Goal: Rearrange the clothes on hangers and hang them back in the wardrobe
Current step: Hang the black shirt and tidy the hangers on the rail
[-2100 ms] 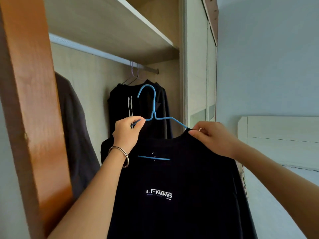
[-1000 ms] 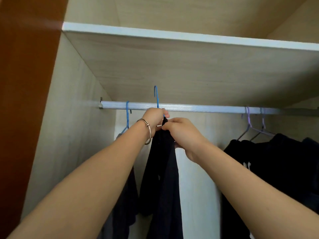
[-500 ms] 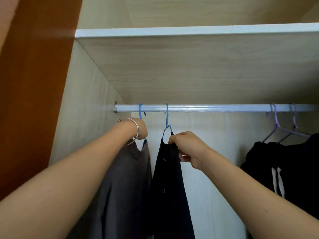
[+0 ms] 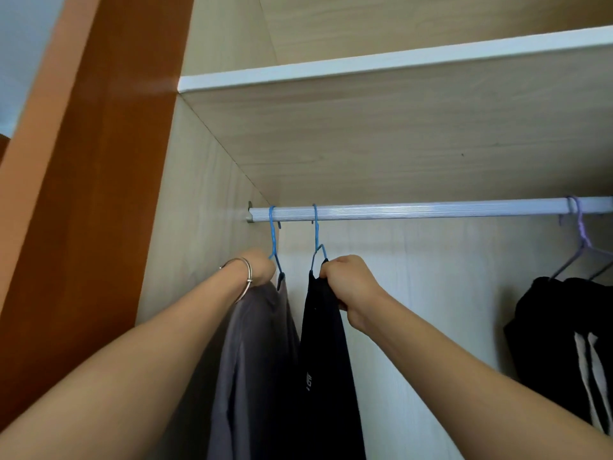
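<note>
A black shirt (image 4: 326, 360) hangs edge-on from a blue wire hanger (image 4: 316, 240) hooked over the silver wardrobe rail (image 4: 431, 209). My right hand (image 4: 348, 283) grips the shirt's collar just under that hanger. To its left a grey shirt (image 4: 255, 360) hangs on a second blue hanger (image 4: 272, 240) near the rail's left end. My left hand (image 4: 260, 265), with a bracelet at the wrist, is closed at the grey shirt's shoulder by the hanger neck; its fingers are partly hidden.
Black clothes with white stripes (image 4: 570, 343) hang on purple hangers (image 4: 578, 234) at the rail's far right. A wooden shelf (image 4: 381, 71) runs close above the rail. The orange-brown wardrobe door (image 4: 83, 194) stands on the left. A bare stretch of rail lies between the two groups.
The black shirt's hanger went up and onto the rail beside the grey shirt. My left hand moved off it to the grey shirt's hanger; my right hand stays on the black collar.
</note>
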The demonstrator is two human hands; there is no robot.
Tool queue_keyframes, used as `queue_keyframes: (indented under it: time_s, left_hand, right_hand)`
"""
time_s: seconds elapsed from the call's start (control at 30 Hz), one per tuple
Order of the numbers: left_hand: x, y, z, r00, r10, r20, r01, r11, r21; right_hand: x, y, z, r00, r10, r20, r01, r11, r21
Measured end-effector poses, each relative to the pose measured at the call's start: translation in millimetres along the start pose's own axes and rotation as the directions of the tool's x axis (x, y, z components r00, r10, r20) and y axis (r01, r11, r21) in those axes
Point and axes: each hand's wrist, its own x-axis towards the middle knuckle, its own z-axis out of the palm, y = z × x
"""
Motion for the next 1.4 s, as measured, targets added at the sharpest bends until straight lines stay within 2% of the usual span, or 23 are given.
queue_keyframes:
  time_s: [0.2,0.33,0.5,0.6,0.7,0.8,0.87,0.93,1.0,1.2,1.3,1.4]
  left_hand:
    - [6,-6,-4,0.999,0.032,0.038,-0.036,0.993,0.109]
    - [-3,-5,-8,0.997,0.071,0.020,-0.074,0.983,0.170]
    - [-3,-10,-3,0.996,0.091,0.013,-0.092,0.987,0.129]
    - [-12,-12,-2,0.998,0.058,0.027,-0.059,0.998,0.032]
    - [-33,-17,0,0.999,0.030,-0.025,-0.033,0.986,-0.162]
    - [-61,-32,15,0.988,-0.047,-0.145,-0.017,0.913,-0.408]
    - [-81,-42,32,0.965,-0.093,-0.244,-0.037,0.876,-0.481]
    - [-102,-51,52,0.934,-0.129,-0.333,-0.064,0.857,-0.511]
    - [-122,-59,76,0.905,-0.179,-0.387,-0.088,0.810,-0.580]
    - [-174,-81,157,0.924,-0.263,-0.279,-0.019,0.695,-0.719]
    - [-189,-84,176,0.911,-0.203,-0.359,-0.098,0.739,-0.666]
    - [-185,-72,173,0.818,-0.054,-0.573,-0.274,0.839,-0.470]
  right_hand:
    - [-5,-6,30,0.997,-0.003,0.075,0.002,1.000,0.012]
    - [-4,-6,37,0.998,-0.006,0.069,0.006,1.000,0.010]
    - [-9,-2,37,0.996,-0.005,0.087,0.009,0.999,-0.046]
    - [-19,-2,34,0.994,-0.020,0.111,0.029,0.996,-0.084]
    - [-36,10,37,0.992,-0.092,0.091,0.106,0.982,-0.157]
    - [-63,40,45,0.966,-0.254,0.039,0.247,0.874,-0.419]
    - [-81,63,48,0.951,-0.304,0.052,0.283,0.795,-0.536]
    - [-94,88,47,0.962,-0.261,0.081,0.263,0.803,-0.535]
    - [-107,115,47,0.974,-0.190,0.126,0.227,0.854,-0.469]
    - [-144,159,41,0.983,-0.054,0.173,0.097,0.964,-0.248]
    - [-147,169,39,0.970,0.078,0.231,-0.014,0.965,-0.264]
    - [-148,169,28,0.937,0.133,0.323,-0.062,0.973,-0.223]
